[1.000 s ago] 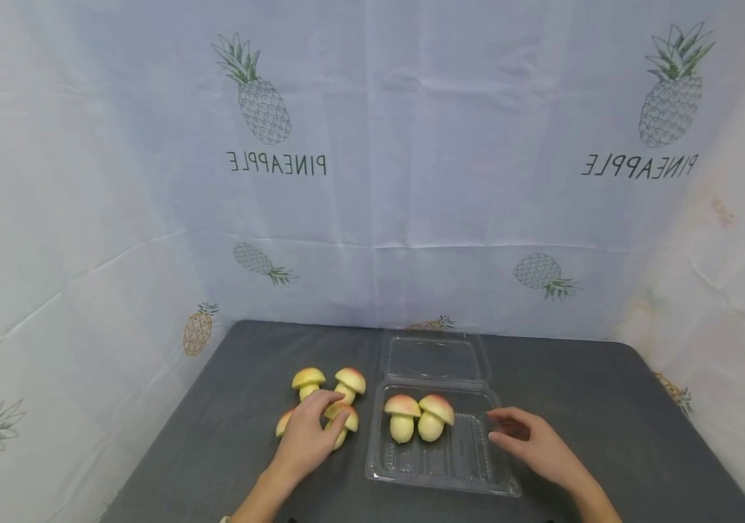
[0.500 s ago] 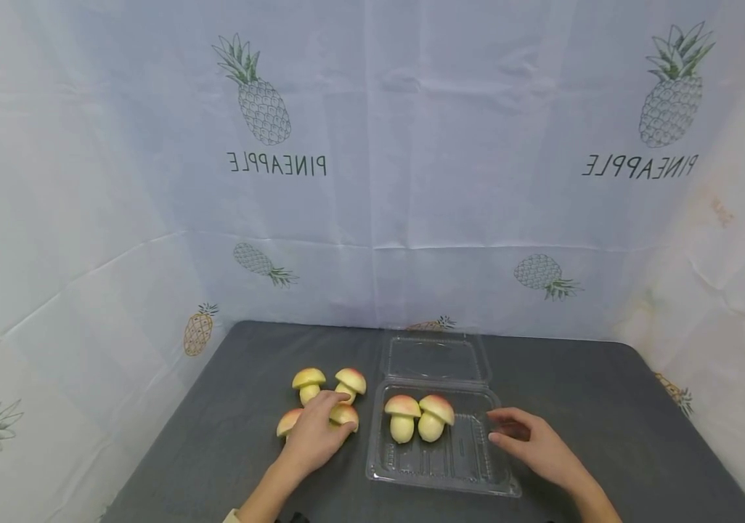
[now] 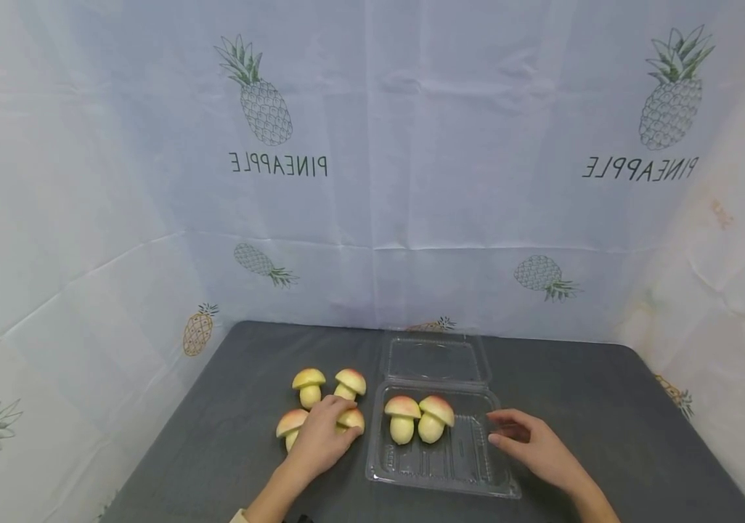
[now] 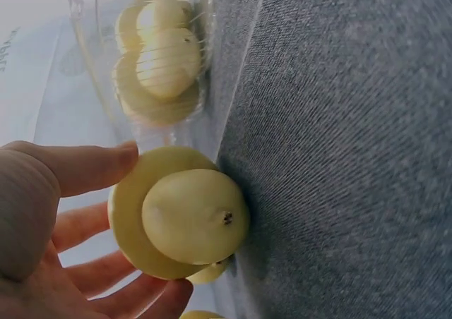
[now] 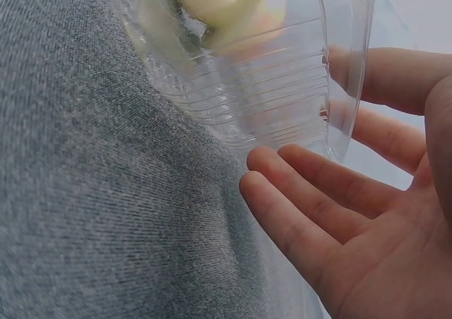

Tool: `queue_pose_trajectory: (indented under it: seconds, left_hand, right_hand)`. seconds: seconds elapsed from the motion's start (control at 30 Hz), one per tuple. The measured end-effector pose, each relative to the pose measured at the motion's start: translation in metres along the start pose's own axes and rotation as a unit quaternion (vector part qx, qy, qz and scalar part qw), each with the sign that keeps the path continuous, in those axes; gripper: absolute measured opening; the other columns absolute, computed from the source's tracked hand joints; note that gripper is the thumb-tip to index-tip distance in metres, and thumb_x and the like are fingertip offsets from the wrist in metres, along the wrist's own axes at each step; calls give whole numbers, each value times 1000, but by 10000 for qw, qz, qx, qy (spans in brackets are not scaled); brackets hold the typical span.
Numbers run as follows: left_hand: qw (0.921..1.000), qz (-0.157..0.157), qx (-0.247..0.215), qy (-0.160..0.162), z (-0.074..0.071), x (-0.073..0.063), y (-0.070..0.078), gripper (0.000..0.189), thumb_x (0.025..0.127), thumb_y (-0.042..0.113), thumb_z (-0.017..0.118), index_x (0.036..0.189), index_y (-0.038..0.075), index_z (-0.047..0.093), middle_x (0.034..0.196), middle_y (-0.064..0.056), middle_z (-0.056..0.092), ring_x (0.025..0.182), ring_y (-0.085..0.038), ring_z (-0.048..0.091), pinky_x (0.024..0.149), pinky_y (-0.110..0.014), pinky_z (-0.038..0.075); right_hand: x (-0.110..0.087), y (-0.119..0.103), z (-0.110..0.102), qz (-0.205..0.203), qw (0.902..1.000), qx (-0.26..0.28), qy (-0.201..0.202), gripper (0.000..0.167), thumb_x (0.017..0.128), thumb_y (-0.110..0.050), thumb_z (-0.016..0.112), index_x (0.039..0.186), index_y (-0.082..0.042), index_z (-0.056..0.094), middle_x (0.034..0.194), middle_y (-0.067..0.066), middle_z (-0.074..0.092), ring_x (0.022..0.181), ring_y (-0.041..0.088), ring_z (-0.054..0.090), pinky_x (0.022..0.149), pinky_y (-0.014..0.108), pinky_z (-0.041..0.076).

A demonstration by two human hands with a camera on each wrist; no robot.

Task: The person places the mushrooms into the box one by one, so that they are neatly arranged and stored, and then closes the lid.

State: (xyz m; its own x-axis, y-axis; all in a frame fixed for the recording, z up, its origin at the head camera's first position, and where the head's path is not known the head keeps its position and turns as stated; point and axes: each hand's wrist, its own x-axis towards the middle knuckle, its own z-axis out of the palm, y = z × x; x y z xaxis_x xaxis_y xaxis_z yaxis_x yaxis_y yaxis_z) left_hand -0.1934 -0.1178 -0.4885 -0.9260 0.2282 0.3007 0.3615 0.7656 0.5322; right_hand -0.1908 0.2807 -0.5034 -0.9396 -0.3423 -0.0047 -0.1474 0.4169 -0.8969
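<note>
My left hand [image 3: 322,441] grips a yellow mushroom [image 4: 194,217] by its cap, thumb on one side and fingers on the other. Its rounded stem end, with a small dark mark, faces the left wrist camera. In the head view the hand hides much of it. A clear plastic clamshell container [image 3: 441,481] stands to the right, its lid [image 3: 434,359] laid back. Two yellow mushrooms with reddish caps [image 3: 401,419] [image 3: 436,419] lie side by side inside. My right hand [image 3: 536,443] rests at the container's right rim, thumb and forefinger apart, the other fingers extended along the outer wall.
Three more mushrooms lie on the dark grey table [image 3: 216,472] around my left hand: one at the back left [image 3: 309,386], one at the back right [image 3: 350,383], one at the left [image 3: 292,423]. White cloth [image 3: 399,181] with pineapple prints surrounds the table's back and sides.
My left hand has closed in around the mushroom and shifted slightly right with it. The right hand, the container and the other mushrooms look unmoved.
</note>
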Motion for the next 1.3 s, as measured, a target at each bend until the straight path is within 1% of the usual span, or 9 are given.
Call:
queue_pose_trajectory:
  seconds: [0.17,0.33,0.43,0.67,0.83,0.93,1.13,1.2,1.3]
  left_hand:
    - [10000,-77,-57,-5,3,-1,0,40,82,20,84,116,4,73,113,-7,66,105,-30,64,89,-50,52]
    - [9998,-120,-163,66,3,-1,-1,38,84,25,84,116,6,73,111,-2,66,103,-26,64,88,-46,53]
    - [9994,-121,-301,137,0,0,1,38,86,28,82,116,7,72,110,0,65,102,-24,64,86,-45,54]
    - [9962,-291,-673,479,-13,-1,4,34,89,32,79,117,13,73,112,1,66,106,-23,64,87,-45,54]
    - [9956,-162,-661,637,-19,-1,7,33,91,35,77,116,13,73,112,3,67,107,-23,64,88,-46,54]
    - [9954,-103,-674,675,-21,1,11,34,92,37,76,116,13,72,111,5,66,104,-20,64,86,-43,54]
    - [9933,33,-912,708,-24,5,23,33,90,34,79,117,18,72,106,11,64,85,-9,57,74,-30,51]
    - [9923,83,-1041,667,-24,8,27,32,90,34,79,117,17,72,107,11,64,86,-10,57,74,-31,52]
    - [9903,145,-1269,538,-23,12,33,32,92,34,77,118,16,71,113,8,65,98,-13,61,80,-39,55]
  right_hand:
    - [-2,0,1,63,10000,10,21,49,100,-25,67,138,5,56,133,25,59,109,23,66,84,29,56]
    - [-3,0,1,28,10000,41,-22,48,101,-23,66,138,5,55,133,26,58,110,29,65,83,30,57]
    - [-2,0,1,4,10000,74,-24,48,101,-22,66,138,6,54,133,27,58,111,31,64,83,31,57]
    - [-1,0,3,35,9999,103,-21,47,101,-21,66,138,5,55,134,26,59,109,27,65,82,29,57]
    - [-1,-2,4,-73,9999,116,-30,48,100,-21,67,137,7,55,134,29,57,110,32,64,82,29,56]
    - [-1,-1,4,-18,10000,51,11,49,100,-24,67,138,6,55,134,28,58,111,31,64,83,28,56]
    - [0,0,4,40,10000,37,38,49,101,-24,66,138,5,55,135,27,57,112,32,64,82,28,56]
    - [-1,-1,4,15,9999,97,22,49,101,-23,66,138,6,54,135,28,57,111,32,64,82,29,56]
    - [-1,-2,4,-9,9998,171,32,49,100,-22,67,139,6,54,135,29,56,109,28,64,81,28,56]
